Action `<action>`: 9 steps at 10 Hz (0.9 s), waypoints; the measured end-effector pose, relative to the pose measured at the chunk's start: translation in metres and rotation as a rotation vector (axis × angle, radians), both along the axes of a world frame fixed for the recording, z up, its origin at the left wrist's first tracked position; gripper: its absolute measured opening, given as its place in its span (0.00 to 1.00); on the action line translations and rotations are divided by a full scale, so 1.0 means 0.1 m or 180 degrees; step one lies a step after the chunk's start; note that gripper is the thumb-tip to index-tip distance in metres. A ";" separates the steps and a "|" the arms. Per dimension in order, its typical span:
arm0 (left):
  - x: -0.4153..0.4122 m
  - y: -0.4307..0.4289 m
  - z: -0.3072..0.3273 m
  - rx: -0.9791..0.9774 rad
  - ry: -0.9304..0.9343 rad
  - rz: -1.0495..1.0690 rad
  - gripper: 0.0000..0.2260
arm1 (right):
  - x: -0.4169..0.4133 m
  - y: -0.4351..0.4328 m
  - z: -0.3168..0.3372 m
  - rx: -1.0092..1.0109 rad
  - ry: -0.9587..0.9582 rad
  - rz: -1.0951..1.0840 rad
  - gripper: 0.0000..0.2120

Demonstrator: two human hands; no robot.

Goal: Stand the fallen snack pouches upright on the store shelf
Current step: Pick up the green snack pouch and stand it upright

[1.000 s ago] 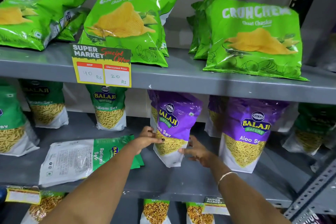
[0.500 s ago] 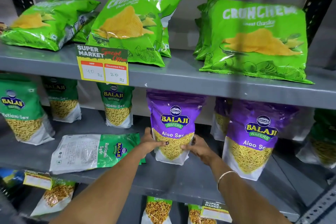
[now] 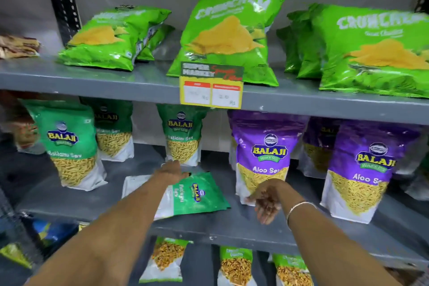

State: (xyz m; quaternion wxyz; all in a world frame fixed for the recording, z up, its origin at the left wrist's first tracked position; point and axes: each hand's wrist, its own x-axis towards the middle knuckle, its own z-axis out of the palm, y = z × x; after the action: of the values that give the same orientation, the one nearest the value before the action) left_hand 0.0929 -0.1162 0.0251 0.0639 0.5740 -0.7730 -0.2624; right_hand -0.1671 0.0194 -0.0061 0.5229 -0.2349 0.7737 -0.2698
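A green Ratlami Sev pouch (image 3: 197, 195) lies flat on the middle shelf (image 3: 232, 223), its white back end toward the left. My left hand (image 3: 171, 170) reaches over it and rests at its far edge. The fingers are hidden, so a grip cannot be told. My right hand (image 3: 267, 202) hangs loose with fingers apart and pointing down, holding nothing. It is just in front of the lower part of a purple Aloo Sev pouch (image 3: 263, 158), which stands upright.
Upright green pouches (image 3: 69, 144) stand left and behind, and more purple pouches (image 3: 369, 169) to the right. Green Crunchem chip bags (image 3: 227, 35) and a price tag (image 3: 211, 86) occupy the upper shelf. Further pouches (image 3: 234, 264) sit on the shelf below.
Both hands let go of the purple Aloo Sev pouch, which now stands upright. My left hand moved left onto the fallen green pouch. My right hand dropped away. The view shifted left.
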 end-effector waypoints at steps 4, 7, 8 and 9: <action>1.09 -0.69 -0.21 0.0765 0.0103 -0.0710 0.21 | 2.06 -0.35 -0.26 -0.0490 -0.0980 -0.0786 0.19; 1.23 -0.80 -0.45 0.2062 0.0965 -0.0726 0.36 | 2.37 -0.44 -0.16 -0.1734 -0.1529 -0.1390 0.03; 1.20 -0.64 -0.14 0.1840 0.0966 -0.0984 0.28 | 2.30 -0.42 0.05 -0.1919 -0.1052 -0.1436 0.06; 1.14 -0.62 0.00 0.1694 0.1133 -0.1060 0.28 | 2.24 -0.46 0.27 -0.2143 -0.0509 -0.1341 0.10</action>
State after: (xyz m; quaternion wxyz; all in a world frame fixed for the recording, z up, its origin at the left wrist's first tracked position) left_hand 0.2065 -0.1780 0.0251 0.0022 0.3820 -0.7373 -0.5572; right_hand 0.0571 -0.0267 0.0206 0.4085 -0.2076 0.6302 -0.6268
